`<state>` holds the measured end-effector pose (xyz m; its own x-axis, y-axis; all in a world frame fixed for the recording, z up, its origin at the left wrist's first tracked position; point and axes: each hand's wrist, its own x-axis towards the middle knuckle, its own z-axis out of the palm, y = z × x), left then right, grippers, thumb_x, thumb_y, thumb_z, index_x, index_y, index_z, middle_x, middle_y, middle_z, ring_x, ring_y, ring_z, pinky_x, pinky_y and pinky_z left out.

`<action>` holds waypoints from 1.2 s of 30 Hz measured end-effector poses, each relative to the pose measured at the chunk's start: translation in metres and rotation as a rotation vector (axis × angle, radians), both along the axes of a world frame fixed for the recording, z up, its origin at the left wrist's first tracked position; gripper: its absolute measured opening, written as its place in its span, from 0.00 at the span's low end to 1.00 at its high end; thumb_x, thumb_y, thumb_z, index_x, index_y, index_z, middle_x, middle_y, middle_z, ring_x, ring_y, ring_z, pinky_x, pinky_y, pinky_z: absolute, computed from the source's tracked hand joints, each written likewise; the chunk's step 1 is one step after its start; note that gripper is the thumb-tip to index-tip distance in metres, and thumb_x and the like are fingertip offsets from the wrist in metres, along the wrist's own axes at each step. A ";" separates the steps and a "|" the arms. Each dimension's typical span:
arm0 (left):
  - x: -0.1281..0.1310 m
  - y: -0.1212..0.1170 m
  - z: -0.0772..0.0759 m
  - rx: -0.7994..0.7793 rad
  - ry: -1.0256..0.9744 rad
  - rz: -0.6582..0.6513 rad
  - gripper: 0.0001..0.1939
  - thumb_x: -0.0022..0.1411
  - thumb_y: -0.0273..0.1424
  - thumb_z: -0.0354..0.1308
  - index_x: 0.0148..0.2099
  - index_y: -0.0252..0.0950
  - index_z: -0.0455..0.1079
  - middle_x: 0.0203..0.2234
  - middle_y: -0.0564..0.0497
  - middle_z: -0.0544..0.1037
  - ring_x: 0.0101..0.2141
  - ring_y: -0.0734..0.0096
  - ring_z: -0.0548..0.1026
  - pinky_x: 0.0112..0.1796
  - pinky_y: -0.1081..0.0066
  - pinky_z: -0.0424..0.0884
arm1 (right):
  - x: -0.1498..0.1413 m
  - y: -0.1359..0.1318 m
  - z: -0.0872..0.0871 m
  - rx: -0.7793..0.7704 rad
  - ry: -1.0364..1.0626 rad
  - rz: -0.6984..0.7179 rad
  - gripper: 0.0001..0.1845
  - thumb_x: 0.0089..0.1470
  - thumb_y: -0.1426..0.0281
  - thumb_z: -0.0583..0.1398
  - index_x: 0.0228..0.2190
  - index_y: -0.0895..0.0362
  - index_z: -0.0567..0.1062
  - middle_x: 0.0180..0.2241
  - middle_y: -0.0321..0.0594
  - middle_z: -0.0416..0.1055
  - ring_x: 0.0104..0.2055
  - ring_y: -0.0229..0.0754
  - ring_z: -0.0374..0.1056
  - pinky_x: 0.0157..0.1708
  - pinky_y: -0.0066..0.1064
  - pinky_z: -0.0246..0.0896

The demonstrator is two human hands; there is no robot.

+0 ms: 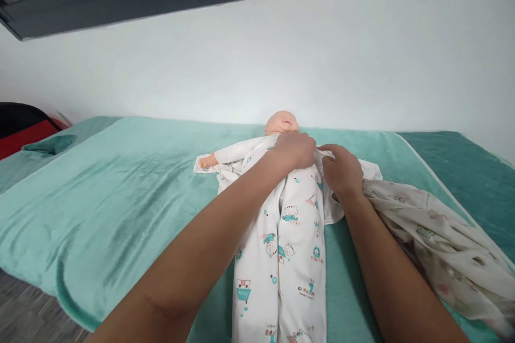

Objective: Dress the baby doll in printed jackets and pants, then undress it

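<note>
A baby doll [281,122] lies on its back, its head at the wall side. White baby pants and a top with a cartoon print, which I take as baby clothes [300,236], cover its body and legs. One doll hand [208,161] pokes out of a white sleeve on the left. Over the doll's upper chest, my left hand [298,149] is closed on the cloth, its fingertips partly hidden. Just to the right, my right hand [344,171] pinches the edge of the clothes near the doll's other shoulder. The doll's arm on that side is hidden.
A light green plush blanket [132,209] spreads under the doll. Beside my right forearm lies a crumpled, thin printed cloth [438,241]. A white wall [257,64] rises behind, and a black and red item [28,128] sits at the far left.
</note>
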<state>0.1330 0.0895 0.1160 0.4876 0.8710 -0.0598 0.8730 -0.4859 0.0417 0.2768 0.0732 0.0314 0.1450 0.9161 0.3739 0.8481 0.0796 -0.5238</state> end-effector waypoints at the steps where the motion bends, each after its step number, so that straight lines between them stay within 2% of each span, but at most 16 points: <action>1: 0.003 0.002 0.000 -0.019 0.014 -0.013 0.18 0.58 0.29 0.56 0.51 0.38 0.77 0.49 0.42 0.79 0.48 0.53 0.76 0.42 0.62 0.73 | 0.000 0.000 0.000 -0.005 -0.005 -0.006 0.24 0.56 0.74 0.50 0.49 0.53 0.78 0.52 0.44 0.76 0.53 0.54 0.70 0.52 0.43 0.59; 4: 0.017 0.011 -0.003 -0.103 0.032 -0.016 0.16 0.54 0.27 0.60 0.46 0.36 0.78 0.41 0.40 0.81 0.44 0.51 0.78 0.43 0.60 0.73 | -0.001 -0.001 0.001 -0.020 -0.037 0.002 0.24 0.58 0.71 0.50 0.51 0.54 0.77 0.53 0.45 0.76 0.55 0.55 0.69 0.54 0.45 0.57; 6: 0.029 0.020 -0.008 -0.160 0.064 -0.007 0.15 0.52 0.26 0.63 0.44 0.36 0.79 0.40 0.39 0.82 0.44 0.50 0.79 0.47 0.58 0.72 | -0.002 -0.002 0.003 -0.035 -0.068 0.010 0.24 0.59 0.70 0.50 0.51 0.54 0.78 0.53 0.46 0.76 0.55 0.56 0.69 0.53 0.44 0.58; 8: 0.039 0.027 -0.014 -0.182 0.117 -0.007 0.16 0.52 0.26 0.63 0.44 0.37 0.80 0.43 0.39 0.82 0.48 0.49 0.78 0.51 0.56 0.70 | -0.002 -0.003 0.005 -0.052 -0.108 0.028 0.23 0.60 0.71 0.49 0.49 0.54 0.79 0.52 0.47 0.76 0.54 0.56 0.70 0.51 0.43 0.58; 11: 0.049 0.031 -0.019 -0.192 0.220 -0.017 0.21 0.54 0.27 0.61 0.52 0.39 0.78 0.52 0.41 0.79 0.54 0.49 0.74 0.57 0.53 0.66 | -0.001 -0.003 0.006 -0.068 -0.142 0.046 0.23 0.60 0.72 0.48 0.45 0.53 0.81 0.50 0.47 0.78 0.53 0.57 0.71 0.50 0.43 0.59; 14: 0.049 0.028 -0.015 -0.204 0.286 -0.017 0.24 0.59 0.29 0.58 0.59 0.40 0.72 0.59 0.42 0.74 0.57 0.49 0.72 0.59 0.48 0.64 | 0.002 0.000 0.004 -0.075 -0.106 0.032 0.25 0.59 0.72 0.48 0.47 0.52 0.81 0.51 0.47 0.77 0.54 0.58 0.71 0.51 0.44 0.59; 18: 0.039 0.020 -0.003 -0.158 0.306 -0.001 0.28 0.61 0.29 0.57 0.64 0.38 0.66 0.61 0.40 0.72 0.57 0.47 0.72 0.58 0.45 0.65 | 0.007 0.004 0.001 -0.115 0.052 -0.005 0.27 0.57 0.72 0.49 0.53 0.54 0.79 0.55 0.46 0.75 0.57 0.56 0.69 0.54 0.45 0.61; 22: 0.031 0.018 0.000 -0.132 0.333 -0.025 0.28 0.59 0.27 0.59 0.63 0.39 0.67 0.59 0.40 0.74 0.55 0.48 0.73 0.55 0.48 0.68 | 0.009 0.005 0.000 -0.128 0.164 -0.021 0.27 0.56 0.73 0.49 0.50 0.52 0.80 0.53 0.42 0.77 0.56 0.53 0.70 0.55 0.44 0.63; 28: 0.036 0.021 -0.019 -0.097 0.305 -0.099 0.25 0.59 0.25 0.59 0.59 0.38 0.71 0.55 0.40 0.76 0.53 0.52 0.75 0.53 0.55 0.69 | 0.007 0.006 -0.001 -0.162 0.113 -0.008 0.28 0.55 0.72 0.49 0.50 0.56 0.80 0.52 0.47 0.77 0.55 0.56 0.70 0.55 0.47 0.62; 30: 0.036 0.022 -0.021 -0.082 0.300 -0.116 0.24 0.59 0.25 0.58 0.58 0.38 0.71 0.54 0.40 0.77 0.52 0.53 0.75 0.51 0.57 0.70 | 0.007 0.007 -0.001 -0.157 0.123 -0.009 0.28 0.54 0.72 0.49 0.50 0.55 0.80 0.51 0.47 0.77 0.54 0.56 0.71 0.54 0.47 0.62; 33: 0.032 0.021 -0.015 -0.029 0.322 -0.120 0.22 0.60 0.25 0.57 0.57 0.37 0.72 0.52 0.40 0.78 0.51 0.54 0.76 0.49 0.59 0.70 | 0.010 0.008 -0.001 -0.127 0.215 -0.016 0.27 0.52 0.72 0.49 0.46 0.54 0.83 0.48 0.46 0.79 0.51 0.55 0.72 0.52 0.45 0.64; 36: 0.025 0.019 -0.002 0.024 0.342 -0.103 0.20 0.59 0.23 0.57 0.54 0.36 0.74 0.50 0.39 0.79 0.49 0.54 0.76 0.46 0.61 0.69 | 0.014 0.010 -0.001 -0.103 0.364 -0.036 0.26 0.47 0.72 0.50 0.40 0.54 0.84 0.40 0.44 0.81 0.45 0.52 0.73 0.47 0.42 0.66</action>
